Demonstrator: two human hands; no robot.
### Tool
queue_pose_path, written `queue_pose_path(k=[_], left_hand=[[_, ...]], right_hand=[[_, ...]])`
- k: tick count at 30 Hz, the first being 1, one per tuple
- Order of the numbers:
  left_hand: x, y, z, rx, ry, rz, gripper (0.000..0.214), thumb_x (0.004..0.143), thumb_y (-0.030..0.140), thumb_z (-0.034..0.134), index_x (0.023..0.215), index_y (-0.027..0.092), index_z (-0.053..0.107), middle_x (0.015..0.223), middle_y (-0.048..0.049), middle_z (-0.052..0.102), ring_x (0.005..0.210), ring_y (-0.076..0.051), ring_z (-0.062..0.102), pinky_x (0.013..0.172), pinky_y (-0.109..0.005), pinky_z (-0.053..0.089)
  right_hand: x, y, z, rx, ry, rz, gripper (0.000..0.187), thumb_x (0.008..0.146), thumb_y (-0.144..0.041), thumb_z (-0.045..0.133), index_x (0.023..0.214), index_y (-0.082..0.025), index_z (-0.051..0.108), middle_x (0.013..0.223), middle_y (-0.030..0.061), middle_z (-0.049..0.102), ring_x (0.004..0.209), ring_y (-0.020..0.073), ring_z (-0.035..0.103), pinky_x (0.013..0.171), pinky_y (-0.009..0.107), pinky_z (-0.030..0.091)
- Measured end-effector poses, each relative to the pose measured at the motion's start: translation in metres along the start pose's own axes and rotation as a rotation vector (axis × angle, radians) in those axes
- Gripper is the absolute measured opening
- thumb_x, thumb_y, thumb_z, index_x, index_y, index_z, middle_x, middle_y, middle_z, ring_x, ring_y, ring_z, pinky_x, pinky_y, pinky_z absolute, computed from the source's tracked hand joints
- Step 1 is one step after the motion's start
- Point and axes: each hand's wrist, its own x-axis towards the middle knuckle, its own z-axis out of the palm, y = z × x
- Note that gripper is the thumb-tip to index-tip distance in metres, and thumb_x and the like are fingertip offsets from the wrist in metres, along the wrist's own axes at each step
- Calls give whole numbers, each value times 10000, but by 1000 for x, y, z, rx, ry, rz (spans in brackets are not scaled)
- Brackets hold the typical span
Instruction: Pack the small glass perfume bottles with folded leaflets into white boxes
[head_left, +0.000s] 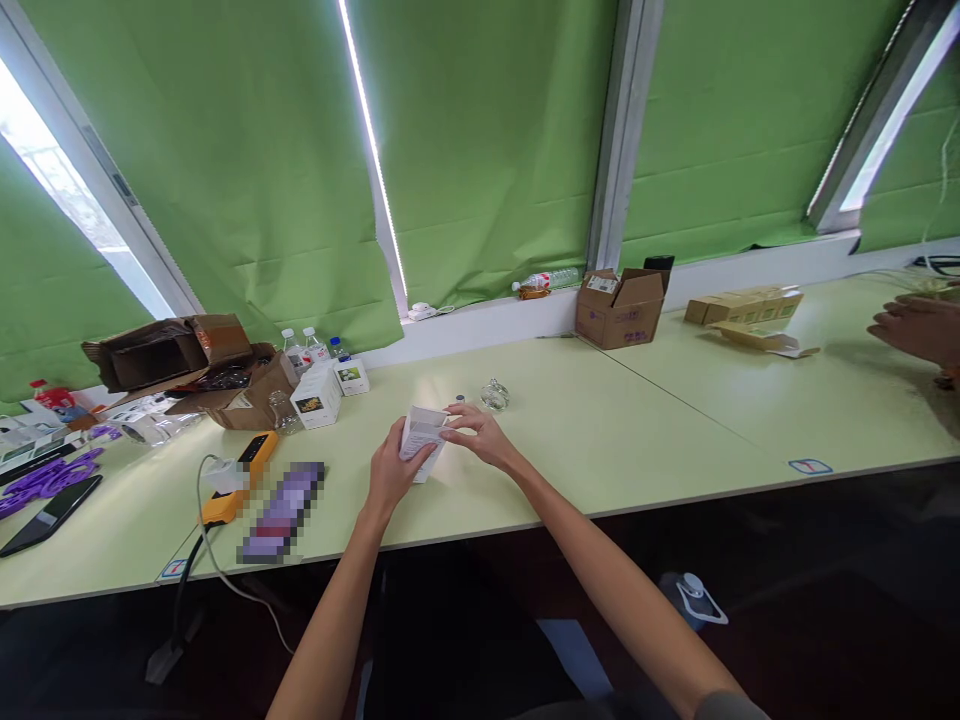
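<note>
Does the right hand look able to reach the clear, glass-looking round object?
Probably yes: the clear, glass-looking round object lies just beyond the right hand, nothing visibly between them, though that hand is at the small white cardboard box.

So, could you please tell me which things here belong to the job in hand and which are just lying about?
In use:
white box, held in the left hand, right hand at its top
perhaps the clear glass item just beyond

Apparently lying about:
orange power strip
black phone
open brown carton at right
</note>
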Motion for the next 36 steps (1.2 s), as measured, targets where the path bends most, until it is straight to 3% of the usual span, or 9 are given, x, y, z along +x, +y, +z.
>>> queue_pose_path(k=[8,21,29,33,36], left_hand=[[0,0,-1,-28,-9,-22,574,788,487,640,1281,253,464,1108,-66,678,925,-235,667,736,-332,514],[-1,-13,6,-141,-4,-111,570,793,482,641,1264,226,448,1175,-91,643,991,-224,648,772,-329,510],[-2,-24,8,-308,-15,-140,586,812,417,633,1316,208,419,1242,-114,611,1060,-218,630,860,-349,512],[1,-38,12,-401,-10,-168,684,830,314,609,1429,239,287,1342,-113,538,1159,-223,579,947,-370,485],[2,-50,15,-356,62,-250,816,824,294,610,1489,235,140,1373,-137,494,1196,-246,548,998,-403,453]], right_hand=[[0,5,0,4,-13,2,210,712,-518,738,809,-336,779,1124,39,656,1193,265,520,1035,444,400],[-4,-10,-2,-50,-140,0,342,786,-520,664,1070,-339,726,1306,43,594,1325,294,415,1096,493,318],[-4,-13,-3,96,-37,25,408,791,-496,654,1150,-306,689,1341,58,569,1205,280,547,918,416,509],[-3,0,-1,-59,87,78,354,858,-416,581,1164,-263,672,1254,68,624,1087,226,600,808,353,552],[-4,13,1,-308,71,114,299,878,-332,549,1117,-217,688,1203,89,643,1010,217,623,767,335,550]])
